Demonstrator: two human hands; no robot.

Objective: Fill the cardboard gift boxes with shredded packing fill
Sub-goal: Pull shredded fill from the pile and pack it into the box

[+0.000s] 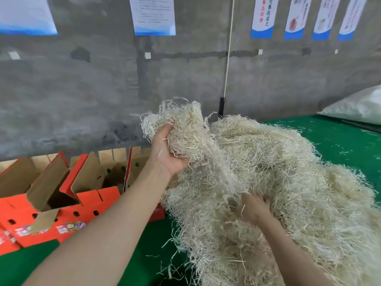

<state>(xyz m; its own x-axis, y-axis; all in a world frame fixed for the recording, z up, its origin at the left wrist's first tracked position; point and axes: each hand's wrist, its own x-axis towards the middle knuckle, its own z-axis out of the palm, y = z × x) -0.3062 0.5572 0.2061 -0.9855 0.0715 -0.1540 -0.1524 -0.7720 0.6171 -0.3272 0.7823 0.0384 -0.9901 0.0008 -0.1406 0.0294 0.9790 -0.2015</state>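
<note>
The left hand is raised with its palm turned up, the bare forearm reaching out from the lower left. Its fingers are curled round a clump of shredded fill, gripping it above the left edge of the pile of shredded packing fill. Long strands trail from the clump down into the pile.

The right hand sits lower and nearer, back upward, pushed into the pile. Its fingers are sunk among the strands, which hide them, so I cannot tell whether they are closed on anything.

The pile is one large pale heap on the green table cover. It fills the right half of the view, with loose strands scattered on the cloth around it.

The red cardboard gift boxes stand to the left, just beside the pile, with their brown-lined flaps open and upright. At least two show. The nearer one has oval holes along its side and a coloured label, and the left forearm crosses in front of the one behind.

One white sack lies at the far right edge of the table.

Behind everything is a grey concrete wall with six posters along the top, two to the left and four to the right. One white cord hangs down it to a black fitting just behind the pile.
</note>
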